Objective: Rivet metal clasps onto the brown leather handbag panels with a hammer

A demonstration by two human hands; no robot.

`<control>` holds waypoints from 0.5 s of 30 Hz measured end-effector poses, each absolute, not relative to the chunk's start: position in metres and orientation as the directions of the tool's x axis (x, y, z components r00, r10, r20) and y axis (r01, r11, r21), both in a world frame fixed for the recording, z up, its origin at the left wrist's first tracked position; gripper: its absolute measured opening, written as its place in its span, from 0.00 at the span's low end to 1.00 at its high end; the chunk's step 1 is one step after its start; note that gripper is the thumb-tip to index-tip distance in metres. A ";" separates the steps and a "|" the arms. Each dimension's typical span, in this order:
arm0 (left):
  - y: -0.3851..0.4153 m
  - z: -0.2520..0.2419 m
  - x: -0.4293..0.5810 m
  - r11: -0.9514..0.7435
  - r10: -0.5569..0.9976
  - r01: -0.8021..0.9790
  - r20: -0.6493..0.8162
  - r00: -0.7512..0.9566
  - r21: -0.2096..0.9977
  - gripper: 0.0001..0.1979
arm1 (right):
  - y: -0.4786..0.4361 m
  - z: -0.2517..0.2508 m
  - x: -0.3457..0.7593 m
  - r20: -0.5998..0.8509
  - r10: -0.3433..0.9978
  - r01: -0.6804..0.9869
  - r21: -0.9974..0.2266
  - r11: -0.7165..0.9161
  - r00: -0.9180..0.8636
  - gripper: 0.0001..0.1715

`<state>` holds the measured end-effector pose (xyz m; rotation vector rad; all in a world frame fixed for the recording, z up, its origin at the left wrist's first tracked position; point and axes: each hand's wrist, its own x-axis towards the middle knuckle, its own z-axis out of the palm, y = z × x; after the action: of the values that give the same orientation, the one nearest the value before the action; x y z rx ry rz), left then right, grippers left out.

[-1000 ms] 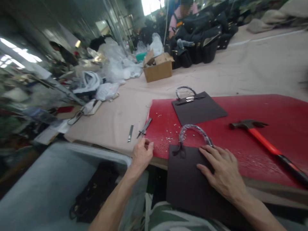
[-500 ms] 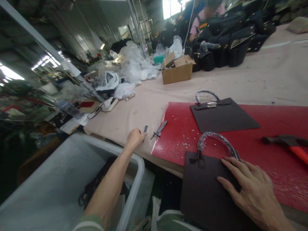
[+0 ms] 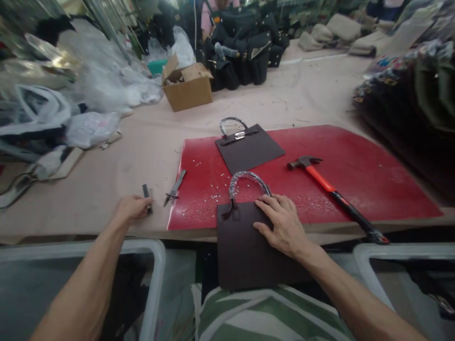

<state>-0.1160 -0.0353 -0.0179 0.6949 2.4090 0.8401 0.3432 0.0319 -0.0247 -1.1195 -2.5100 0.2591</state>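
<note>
My left hand [image 3: 134,209] rests at the table's front left, its fingers closed on a small dark metal tool [image 3: 145,191] that points up past the fingertips. Its exact kind is hard to make out. With fingers stretched out, my right hand [image 3: 280,222] lies flat on a dark brown bag panel [image 3: 241,255]. That panel overhangs the table edge towards my lap, and its plastic-wrapped handle [image 3: 249,176] lies on the red mat [image 3: 341,147]. Farther back lies a second brown panel [image 3: 249,151] with a wrapped handle and metal clasp. Several thin metal tools [image 3: 176,188] lie by the mat's left edge.
A claw hammer [image 3: 329,189] with a red and black handle lies right of the panels. Small white bits dot the mat. Behind are a cardboard box [image 3: 190,94], plastic bags [image 3: 95,128] and black bags [image 3: 245,52]. Grey bins [image 3: 159,265] stand below the table edge.
My view has swung to the right, bringing the whole hammer and the stacked pieces at right into sight. My right hand stays flat on the panel; my left stays at the small tool.
</note>
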 end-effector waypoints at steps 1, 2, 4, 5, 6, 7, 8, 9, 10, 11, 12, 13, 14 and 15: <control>-0.039 -0.015 -0.114 0.675 0.590 0.242 -0.313 -0.744 0.697 0.08 | 0.031 -0.024 0.343 0.259 0.748 0.674 -0.325 0.663 -0.611 0.29; -0.043 -0.012 -0.110 0.655 0.576 0.161 -0.351 -0.738 0.738 0.07 | 0.031 -0.023 0.343 0.253 0.749 0.672 -0.334 0.661 -0.612 0.29; -0.049 -0.003 -0.100 0.542 0.581 -0.016 -0.389 -0.715 0.840 0.05 | 0.031 -0.023 0.344 0.243 0.751 0.670 -0.344 0.658 -0.613 0.30; -0.052 0.001 -0.091 0.452 0.605 -0.094 -0.383 -0.698 0.887 0.06 | 0.030 -0.023 0.344 0.240 0.753 0.670 -0.348 0.656 -0.613 0.30; -0.055 0.005 -0.081 0.358 0.643 -0.151 -0.360 -0.676 0.922 0.08 | 0.030 -0.023 0.344 0.238 0.754 0.670 -0.351 0.654 -0.612 0.31; -0.056 0.009 -0.068 0.272 0.689 -0.185 -0.325 -0.647 0.944 0.09 | 0.030 -0.023 0.344 0.237 0.756 0.670 -0.354 0.652 -0.610 0.31; -0.057 0.013 -0.052 0.199 0.735 -0.214 -0.290 -0.613 0.956 0.11 | 0.030 -0.023 0.344 0.238 0.757 0.670 -0.357 0.651 -0.608 0.31; -0.057 0.016 -0.034 0.139 0.777 -0.247 -0.260 -0.573 0.959 0.14 | 0.030 -0.023 0.344 0.239 0.758 0.670 -0.360 0.649 -0.607 0.31; -0.057 0.018 -0.014 0.098 0.810 -0.282 -0.241 -0.534 0.954 0.17 | 0.030 -0.023 0.343 0.239 0.760 0.670 -0.362 0.648 -0.605 0.30; -0.055 0.019 0.006 0.078 0.836 -0.314 -0.234 -0.497 0.946 0.21 | 0.030 -0.023 0.343 0.237 0.762 0.672 -0.363 0.645 -0.603 0.30; -0.052 0.018 0.027 0.062 0.853 -0.344 -0.228 -0.469 0.937 0.24 | 0.030 -0.023 0.343 0.233 0.764 0.675 -0.363 0.643 -0.602 0.30; -0.050 0.017 0.048 0.048 0.870 -0.362 -0.217 -0.443 0.931 0.25 | 0.030 -0.023 0.343 0.227 0.766 0.678 -0.361 0.640 -0.601 0.30; -0.046 0.015 0.067 0.033 0.886 -0.369 -0.198 -0.419 0.929 0.25 | 0.029 -0.022 0.343 0.222 0.767 0.681 -0.360 0.638 -0.602 0.31; -0.043 0.011 0.085 0.014 0.900 -0.362 -0.170 -0.402 0.932 0.24 | 0.029 -0.022 0.343 0.217 0.768 0.683 -0.358 0.637 -0.603 0.31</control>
<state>0.0847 -0.0432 0.0114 0.6259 1.2763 1.5921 0.3432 0.0293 -0.0223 -1.1566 -2.5104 0.3394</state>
